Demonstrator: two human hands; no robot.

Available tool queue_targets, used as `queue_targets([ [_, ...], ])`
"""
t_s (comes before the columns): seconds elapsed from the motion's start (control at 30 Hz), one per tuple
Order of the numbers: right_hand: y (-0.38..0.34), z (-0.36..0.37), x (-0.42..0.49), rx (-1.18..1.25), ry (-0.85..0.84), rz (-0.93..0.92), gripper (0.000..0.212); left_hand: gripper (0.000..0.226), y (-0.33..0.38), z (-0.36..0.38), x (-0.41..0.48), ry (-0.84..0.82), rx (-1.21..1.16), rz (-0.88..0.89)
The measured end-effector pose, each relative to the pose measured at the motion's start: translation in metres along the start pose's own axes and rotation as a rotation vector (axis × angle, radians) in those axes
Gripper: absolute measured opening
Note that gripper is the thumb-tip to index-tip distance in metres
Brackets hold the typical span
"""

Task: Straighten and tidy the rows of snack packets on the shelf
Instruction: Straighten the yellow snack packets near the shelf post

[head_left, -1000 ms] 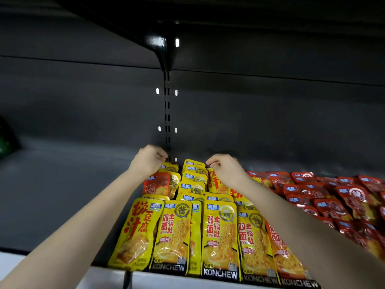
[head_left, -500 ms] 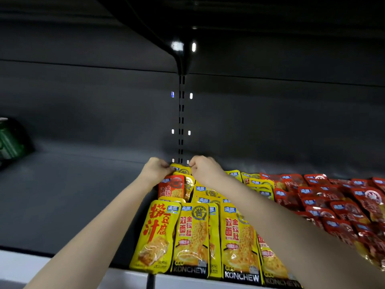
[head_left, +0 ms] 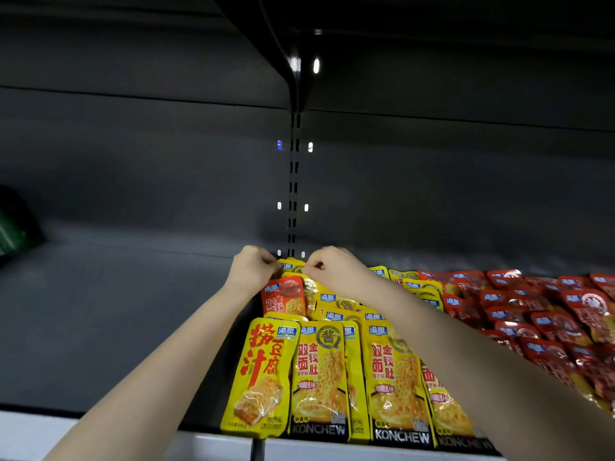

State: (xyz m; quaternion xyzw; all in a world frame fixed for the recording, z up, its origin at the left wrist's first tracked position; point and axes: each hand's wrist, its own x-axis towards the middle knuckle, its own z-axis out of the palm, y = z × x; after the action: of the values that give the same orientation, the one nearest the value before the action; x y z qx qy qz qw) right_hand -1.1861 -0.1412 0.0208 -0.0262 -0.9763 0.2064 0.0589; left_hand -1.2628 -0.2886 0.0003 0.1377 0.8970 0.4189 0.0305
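Rows of yellow snack packets (head_left: pixel 319 377) lie on the dark shelf (head_left: pixel 116 327), running from the front edge to the back. An orange-red packet (head_left: pixel 284 296) sits among them in the left row. Both hands reach to the rearmost yellow packet (head_left: pixel 293 265). My left hand (head_left: pixel 253 271) pinches its left top corner with curled fingers. My right hand (head_left: pixel 332 269) pinches its right top corner. My right forearm hides part of the yellow rows behind it.
Red snack packets (head_left: pixel 532 314) fill the shelf to the right. A slotted upright (head_left: pixel 293 181) runs up the back wall behind the hands. A green object (head_left: pixel 13 227) sits at the far left. The shelf's pale front rail (head_left: pixel 206 447) runs along the bottom.
Both hands have come together at the back of the left yellow row; the right hand moved left from the neighbouring row. The camera has shifted left.
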Motion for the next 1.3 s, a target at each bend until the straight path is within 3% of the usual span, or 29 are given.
queue_targets([
  [0.1, -0.003, -0.001, -0.002, 0.004, -0.033, 0.002, 0.034, 0.028, 0.001, -0.010, -0.004, -0.080, 0.108, 0.008],
  [0.23, -0.010, 0.000, -0.003, -0.002, -0.041, 0.008, 0.023, 0.039, 0.003, -0.026, -0.018, -0.359, 0.124, -0.043],
  [0.4, -0.013, 0.006, -0.005, -0.043, 0.028, 0.031, 0.026, 0.020, -0.001, -0.035, -0.027, -0.481, 0.086, 0.034],
  [0.53, -0.016, 0.009, -0.007, -0.079, 0.100, 0.041, 0.025, 0.012, 0.001, -0.032, -0.030, -0.436, 0.011, 0.080],
  [0.63, -0.016, 0.011, -0.010, -0.041, 0.246, 0.016, 0.028, 0.009, 0.002, -0.030, -0.031, -0.377, -0.111, 0.097],
  [0.73, -0.018, 0.005, -0.017, 0.114, 0.336, 0.019, 0.027, 0.008, 0.005, -0.029, -0.030, -0.308, -0.232, 0.094],
  [0.87, -0.024, -0.007, -0.025, 0.314, 0.304, 0.036, 0.026, 0.006, 0.016, -0.034, -0.031, -0.224, -0.463, 0.112],
  [0.97, -0.028, -0.012, -0.029, 0.440, 0.295, 0.065, 0.030, 0.014, 0.032, -0.039, -0.036, -0.111, -0.563, 0.196],
  [1.1, -0.028, -0.026, -0.041, 0.612, 0.391, 0.024, 0.018, 0.017, 0.058, -0.043, -0.044, -0.001, -0.628, 0.360],
  [1.3, -0.013, -0.056, -0.064, 0.870, 0.451, 0.041, 0.012, 0.013, 0.100, -0.027, -0.062, 0.004, -0.738, 0.430],
])
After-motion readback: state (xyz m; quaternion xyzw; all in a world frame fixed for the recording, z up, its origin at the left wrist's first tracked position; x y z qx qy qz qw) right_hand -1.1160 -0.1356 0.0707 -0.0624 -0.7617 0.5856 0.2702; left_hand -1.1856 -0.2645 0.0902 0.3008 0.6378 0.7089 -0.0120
